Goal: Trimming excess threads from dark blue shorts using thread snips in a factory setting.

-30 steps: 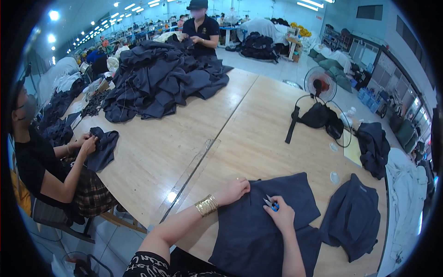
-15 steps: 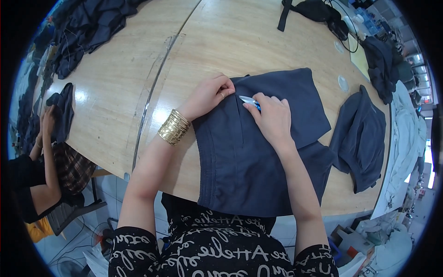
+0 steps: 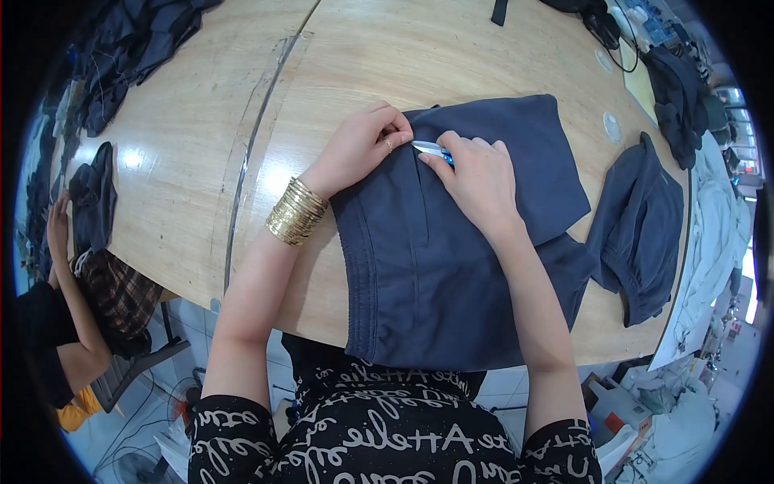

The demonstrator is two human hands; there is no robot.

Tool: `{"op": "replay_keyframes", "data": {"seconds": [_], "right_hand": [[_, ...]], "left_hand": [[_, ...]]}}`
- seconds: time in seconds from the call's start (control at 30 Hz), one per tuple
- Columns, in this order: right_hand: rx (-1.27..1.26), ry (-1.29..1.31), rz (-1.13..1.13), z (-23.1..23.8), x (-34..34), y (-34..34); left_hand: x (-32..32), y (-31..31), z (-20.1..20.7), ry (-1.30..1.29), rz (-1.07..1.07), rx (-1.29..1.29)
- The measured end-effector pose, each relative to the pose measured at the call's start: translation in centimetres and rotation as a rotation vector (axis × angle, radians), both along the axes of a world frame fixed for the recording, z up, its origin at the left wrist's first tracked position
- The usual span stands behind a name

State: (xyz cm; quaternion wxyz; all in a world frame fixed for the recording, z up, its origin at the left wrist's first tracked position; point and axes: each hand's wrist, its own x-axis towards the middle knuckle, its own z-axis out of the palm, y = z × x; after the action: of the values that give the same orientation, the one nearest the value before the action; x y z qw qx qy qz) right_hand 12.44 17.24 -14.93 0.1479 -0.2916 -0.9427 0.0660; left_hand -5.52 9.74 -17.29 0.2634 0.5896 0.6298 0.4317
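Dark navy shorts with a gathered elastic waistband lie on the table in front of me, the waistband to the left. My left hand, a stack of gold bangles on its wrist, pinches the fabric at the upper end of a pocket slit. In my right hand are small thread snips with metal blades and a blue handle. Their tips point left and sit right beside my left fingertips, at the top of the slit. Any thread there is too fine to make out.
Another dark garment lies folded at the right. Dark cloth is heaped at the far left. A seam splits the wooden tabletop. At the left edge, another person's hand handles dark fabric.
The snips' tips have come closer to my left fingertips, and the blades lie flatter. The view has shifted slightly. My left hand keeps its pinch.
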Motion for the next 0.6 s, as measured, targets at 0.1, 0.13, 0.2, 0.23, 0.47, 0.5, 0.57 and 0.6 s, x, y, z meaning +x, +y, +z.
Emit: {"op": "replay_keyframes", "data": {"seconds": [0.1, 0.13, 0.2, 0.23, 0.47, 0.5, 0.57, 0.6], "right_hand": [[-0.019, -0.027, 0.004, 0.07, -0.03, 0.12], [-0.017, -0.015, 0.011, 0.02, 0.04, 0.13], [-0.015, -0.004, 0.021, -0.02, 0.12, 0.14], [-0.01, -0.004, 0.024, -0.05, 0.15, 0.17], [0.008, -0.025, 0.024, 0.15, -0.08, 0.04], [0.006, -0.025, 0.023, 0.1, -0.06, -0.04], [-0.018, -0.013, -0.005, -0.03, -0.01, -0.09], [-0.018, -0.013, -0.006, -0.1, 0.03, -0.12]], "left_hand": [[-0.17, -0.12, -0.07, 0.022, -0.004, -0.039], [-0.18, -0.13, -0.09, 0.022, -0.007, -0.036], [-0.16, -0.15, -0.1, 0.021, -0.008, -0.033], [-0.14, -0.12, -0.11, 0.036, -0.011, -0.023], [-0.26, -0.03, -0.22, 0.063, -0.004, -0.014], [-0.25, -0.07, -0.28, 0.063, -0.006, -0.016], [-0.17, -0.03, -0.1, 0.034, 0.013, -0.022], [-0.12, 0.01, -0.14, 0.034, 0.012, -0.023]]}}
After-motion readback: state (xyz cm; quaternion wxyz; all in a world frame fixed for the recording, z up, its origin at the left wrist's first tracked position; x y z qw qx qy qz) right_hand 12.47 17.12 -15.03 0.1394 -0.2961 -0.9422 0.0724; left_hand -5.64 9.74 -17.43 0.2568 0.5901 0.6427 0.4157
